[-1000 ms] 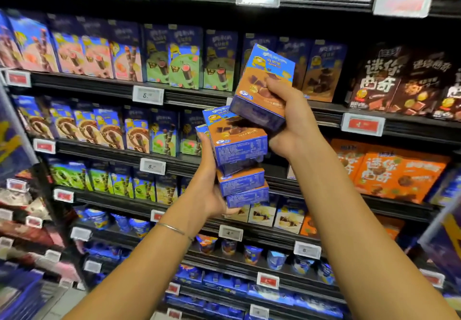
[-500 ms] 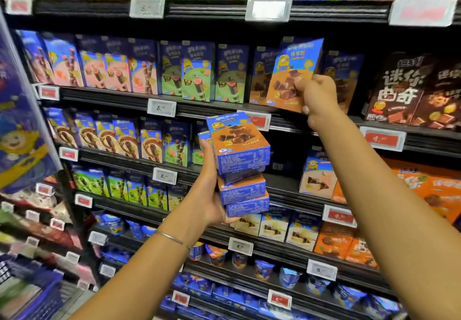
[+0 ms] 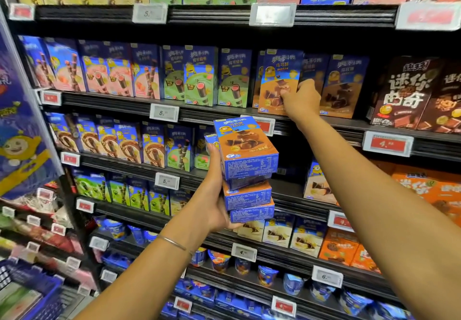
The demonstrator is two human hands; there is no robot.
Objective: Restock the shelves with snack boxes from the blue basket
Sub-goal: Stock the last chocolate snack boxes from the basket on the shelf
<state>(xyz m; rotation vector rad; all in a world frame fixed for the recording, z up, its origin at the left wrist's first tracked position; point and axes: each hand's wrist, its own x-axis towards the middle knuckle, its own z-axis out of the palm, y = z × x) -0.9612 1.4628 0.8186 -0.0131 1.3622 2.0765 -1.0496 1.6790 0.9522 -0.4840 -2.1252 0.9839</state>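
One box, one stack.
The right hand (image 3: 303, 99) pinches one snack box (image 3: 277, 75), long axis vertical, at the shelf (image 3: 212, 113) front edge; the left hand (image 3: 214, 202) grips a flat stack (image 3: 249, 196) (at least three).

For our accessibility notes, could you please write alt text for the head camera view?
A person's right hand holds an orange-and-blue snack box upright on a shelf among similar boxes, while the left hand holds a stack of matching boxes lower down. A blue basket shows at bottom left.
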